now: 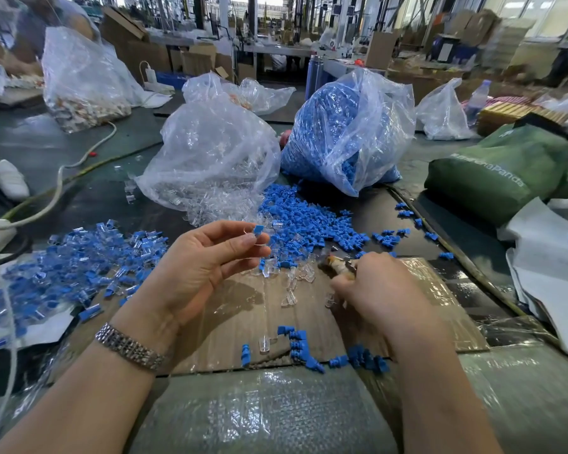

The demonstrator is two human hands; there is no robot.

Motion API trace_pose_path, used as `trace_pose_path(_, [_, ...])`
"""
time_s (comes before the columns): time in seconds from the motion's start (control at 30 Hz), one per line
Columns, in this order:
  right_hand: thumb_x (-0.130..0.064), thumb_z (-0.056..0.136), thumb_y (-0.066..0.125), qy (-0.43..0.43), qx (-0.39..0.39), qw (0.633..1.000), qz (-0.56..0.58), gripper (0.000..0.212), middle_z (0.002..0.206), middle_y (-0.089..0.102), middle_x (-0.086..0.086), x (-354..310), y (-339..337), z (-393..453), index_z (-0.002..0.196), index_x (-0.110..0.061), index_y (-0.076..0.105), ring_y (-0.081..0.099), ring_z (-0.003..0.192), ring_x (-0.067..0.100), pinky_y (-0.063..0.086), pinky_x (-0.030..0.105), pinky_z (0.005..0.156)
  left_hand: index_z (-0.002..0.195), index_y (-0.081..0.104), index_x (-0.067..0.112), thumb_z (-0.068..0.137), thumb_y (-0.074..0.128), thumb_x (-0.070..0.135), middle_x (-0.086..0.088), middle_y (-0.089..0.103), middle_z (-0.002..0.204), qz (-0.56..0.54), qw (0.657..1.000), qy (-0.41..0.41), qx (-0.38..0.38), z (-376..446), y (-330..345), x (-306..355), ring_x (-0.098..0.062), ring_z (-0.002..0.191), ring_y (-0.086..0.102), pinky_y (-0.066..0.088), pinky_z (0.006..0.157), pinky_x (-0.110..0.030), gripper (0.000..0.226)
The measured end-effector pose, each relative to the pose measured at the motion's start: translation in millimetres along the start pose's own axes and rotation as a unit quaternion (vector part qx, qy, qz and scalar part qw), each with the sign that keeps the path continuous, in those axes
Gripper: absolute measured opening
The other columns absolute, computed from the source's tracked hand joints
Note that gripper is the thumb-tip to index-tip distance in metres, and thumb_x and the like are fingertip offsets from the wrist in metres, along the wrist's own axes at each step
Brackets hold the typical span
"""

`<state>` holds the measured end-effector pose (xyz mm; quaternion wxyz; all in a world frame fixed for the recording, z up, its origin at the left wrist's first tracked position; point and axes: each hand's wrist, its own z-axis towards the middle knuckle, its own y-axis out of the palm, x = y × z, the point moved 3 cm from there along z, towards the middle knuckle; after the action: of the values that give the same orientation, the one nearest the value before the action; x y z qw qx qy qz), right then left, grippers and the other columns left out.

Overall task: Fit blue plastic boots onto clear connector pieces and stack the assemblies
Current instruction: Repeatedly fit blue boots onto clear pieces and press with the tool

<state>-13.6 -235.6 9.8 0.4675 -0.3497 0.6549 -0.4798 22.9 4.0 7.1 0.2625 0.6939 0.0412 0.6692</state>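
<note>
My left hand [207,260] is raised palm-up and pinches a clear connector with a blue boot [257,231] at its fingertips. My right hand [374,286] is lower, on the cardboard sheet [243,309], its fingers curled round a small tool with a brownish handle [336,262]. Loose blue boots [305,221] are heaped just beyond both hands. Clear connectors [292,283] lie scattered between the hands. A pile of fitted assemblies [76,263] spreads at the left. A few more boots [361,357] lie near my right wrist.
A clear bag of connectors [210,152] and a bag of blue boots [345,132] stand behind the heaps. A green bag [495,178] sits at the right, white cables [59,178] at the left. Bubble wrap [263,411] covers the near edge. A person works at the far left.
</note>
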Motion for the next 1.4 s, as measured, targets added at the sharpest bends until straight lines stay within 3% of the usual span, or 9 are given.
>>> trace_pose_path(0.17, [-0.024,0.098,0.057,-0.019,-0.015,0.984,0.179,0.025,0.065,0.055,0.004,-1.8,-18.4,-1.8,0.076,-0.012,0.060,0.051,0.057,0.020,0.043,0.035,0.056,0.095,0.081,0.014,0.084,0.072,0.007,-0.019,0.074,0.113,-0.027,0.999,0.001,0.018,0.4,-3.6,0.6,-0.029,0.106,0.073,0.060,0.079,-0.028,0.017])
trace_pose_path(0.23, [-0.018,0.102,0.056,-0.058,-0.070,0.957,0.277,0.021,0.070,0.058,0.005,-10.7,-26.1,-8.2,0.084,-0.011,0.065,0.058,0.059,0.017,0.054,0.038,0.060,0.098,0.081,0.013,0.086,0.072,0.006,-0.019,0.073,0.117,-0.047,0.999,-0.002,0.025,0.6,-5.3,-0.3,-0.030,0.110,0.072,0.059,0.082,-0.029,0.017])
trace_pose_path(0.33, [-0.004,0.101,0.055,-0.109,-0.200,0.894,0.386,0.016,0.082,0.065,0.012,-32.2,-29.9,-19.8,0.105,0.007,0.066,0.067,0.072,0.019,0.063,0.043,0.078,0.101,0.080,0.011,0.085,0.072,0.007,-0.018,0.073,0.118,-0.068,0.997,-0.004,0.031,0.9,-5.5,-0.1,-0.029,0.113,0.071,0.059,0.084,-0.030,0.018])
trace_pose_path(0.47, [-0.010,0.101,0.057,-0.164,-0.269,0.883,0.348,0.024,0.092,0.072,0.014,-56.8,-24.7,-31.2,0.113,0.011,0.062,0.073,0.086,0.021,0.063,0.042,0.084,0.096,0.081,0.013,0.081,0.074,0.008,-0.014,0.075,0.113,-0.051,0.998,0.013,0.035,1.0,-2.2,1.8,-0.024,0.107,0.073,0.060,0.086,-0.031,0.018])
trace_pose_path(0.8, [-0.020,0.104,0.055,-0.175,-0.265,0.891,0.324,0.029,0.086,0.073,0.010,-73.8,-18.7,-35.2,0.107,0.008,0.061,0.074,0.080,0.022,0.061,0.051,0.088,0.090,0.081,0.014,0.077,0.074,0.007,-0.013,0.077,0.102,0.012,0.997,0.060,0.049,-2.8,2.5,3.6,-0.025,0.096,0.074,0.060,0.082,-0.029,0.016])
trace_pose_path(1.0, [-0.038,0.105,0.054,-0.180,-0.215,0.910,0.306,0.044,0.066,0.069,0.003,-75.0,-13.5,-35.9,0.090,0.001,0.065,0.073,0.063,0.022,0.064,0.047,0.073,0.091,0.080,0.014,0.072,0.078,0.013,-0.018,0.076,0.105,0.046,0.996,0.059,0.056,-6.1,3.3,4.5,-0.029,0.101,0.073,0.059,0.090,-0.034,0.019])
trace_pose_path(1.2, [-0.042,0.105,0.051,-0.189,-0.210,0.922,0.265,0.047,0.058,0.064,0.004,-71.5,-15.3,-33.6,0.083,-0.002,0.064,0.067,0.051,0.020,0.059,0.034,0.059,0.091,0.081,0.017,0.067,0.080,0.022,-0.012,0.078,0.103,0.124,0.988,0.079,0.055,-5.7,1.0,8.6,-0.021,0.098,0.074,0.059,0.087,-0.025,0.024])
trace_pose_path(1.3, [-0.042,0.105,0.052,-0.190,-0.206,0.923,0.262,0.048,0.059,0.064,0.004,-71.2,-16.6,-31.5,0.084,-0.001,0.065,0.066,0.051,0.021,0.058,0.036,0.060,0.092,0.081,0.021,0.063,0.084,0.033,-0.009,0.078,0.102,0.144,0.984,0.093,0.047,-3.4,-0.1,8.0,-0.020,0.099,0.074,0.059,0.087,-0.025,0.032])
trace_pose_path(1.4, [-0.044,0.102,0.055,-0.190,-0.210,0.922,0.265,0.046,0.065,0.069,0.004,-70.0,-21.5,-30.5,0.088,-0.002,0.065,0.070,0.057,0.021,0.060,0.038,0.066,0.094,0.080,0.022,0.069,0.088,0.030,-0.009,0.078,0.105,0.117,0.986,0.110,0.041,-1.5,-5.5,9.0,-0.022,0.102,0.073,0.058,0.087,-0.026,0.027])
